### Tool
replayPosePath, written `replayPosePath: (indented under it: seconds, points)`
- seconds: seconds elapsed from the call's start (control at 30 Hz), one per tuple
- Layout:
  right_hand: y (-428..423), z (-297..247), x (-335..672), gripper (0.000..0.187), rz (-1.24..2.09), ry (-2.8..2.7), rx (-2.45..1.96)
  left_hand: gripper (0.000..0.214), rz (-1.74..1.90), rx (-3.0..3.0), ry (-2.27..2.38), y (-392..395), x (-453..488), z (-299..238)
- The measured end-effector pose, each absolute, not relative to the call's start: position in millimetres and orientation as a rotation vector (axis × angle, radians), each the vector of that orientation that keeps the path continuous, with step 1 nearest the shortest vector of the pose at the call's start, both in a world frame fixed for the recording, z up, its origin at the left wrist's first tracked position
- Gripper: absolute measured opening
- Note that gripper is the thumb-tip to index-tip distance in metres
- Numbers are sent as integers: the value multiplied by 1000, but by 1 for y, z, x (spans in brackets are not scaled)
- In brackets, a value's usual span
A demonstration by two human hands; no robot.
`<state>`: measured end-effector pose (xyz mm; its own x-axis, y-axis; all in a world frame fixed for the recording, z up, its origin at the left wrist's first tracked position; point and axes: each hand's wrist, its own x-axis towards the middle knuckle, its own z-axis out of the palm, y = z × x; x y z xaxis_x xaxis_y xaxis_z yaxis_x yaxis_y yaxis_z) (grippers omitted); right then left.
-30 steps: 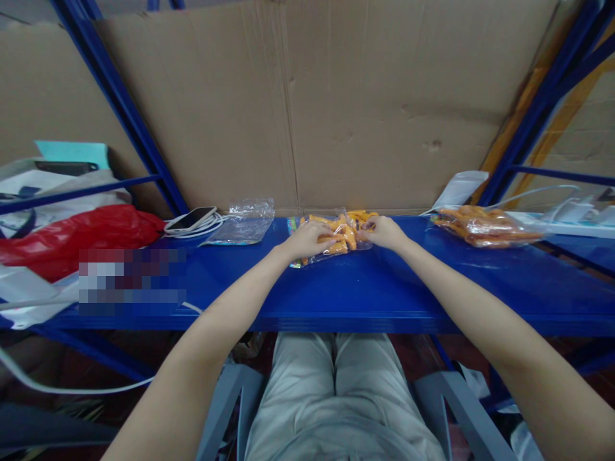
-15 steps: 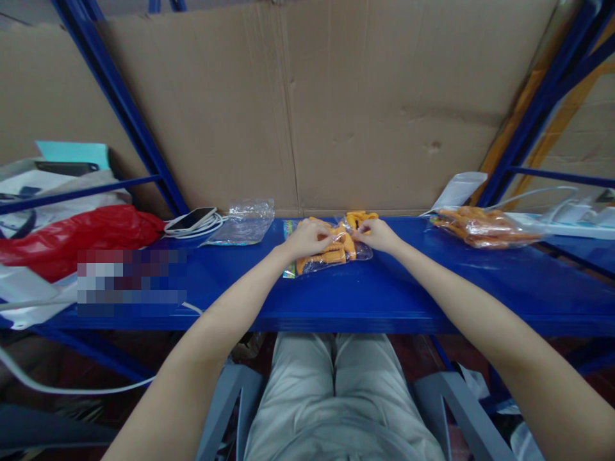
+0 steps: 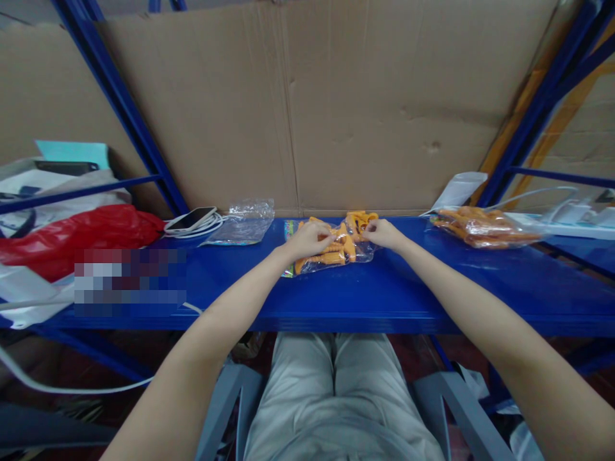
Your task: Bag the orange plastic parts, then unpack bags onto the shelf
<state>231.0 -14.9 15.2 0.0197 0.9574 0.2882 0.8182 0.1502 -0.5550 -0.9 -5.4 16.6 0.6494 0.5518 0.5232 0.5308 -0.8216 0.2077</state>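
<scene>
left hand (image 3: 307,239) pinching clear bag of orange parts (image 3: 331,248), centre frame | right hand (image 3: 382,234) gripping bag's right edge | both arms outstretched over blue shelf (image 3: 384,288)

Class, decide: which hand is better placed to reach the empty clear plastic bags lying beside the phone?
Probably the left hand: it pinches the clear plastic bag of orange parts at the end nearer the empty clear plastic bags; the right hand grips the far end.
</scene>
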Motion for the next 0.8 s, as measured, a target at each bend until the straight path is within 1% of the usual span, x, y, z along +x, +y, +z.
replayPosePath:
  seconds: [0.13, 0.3, 0.5, 0.7, 0.77, 0.8]
  points:
    - [-11, 11, 230, 25, 435, -1777, -1543, 32, 959, 2671, 996, -6, -1, 17]
    - [-5, 4, 231, 18, 530, -1781, -1381, 30, 972, 2497, 972, -10, -1, 19]
    - [0, 2, 237, 23, 383, -1619, -1486, 31, 974, 2507, 1020, -7, 0, 15]
    - [1, 4, 243, 17, 276, -1638, -1656, 25, 1010, 2601, 1026, -6, 2, 14]
    - [1, 5, 243, 11, 198, -1676, -1648, 23, 1021, 2647, 1025, -5, 2, 14]
    - [0, 5, 242, 11, 148, -1688, -1621, 22, 1026, 2664, 1047, -4, 2, 14]
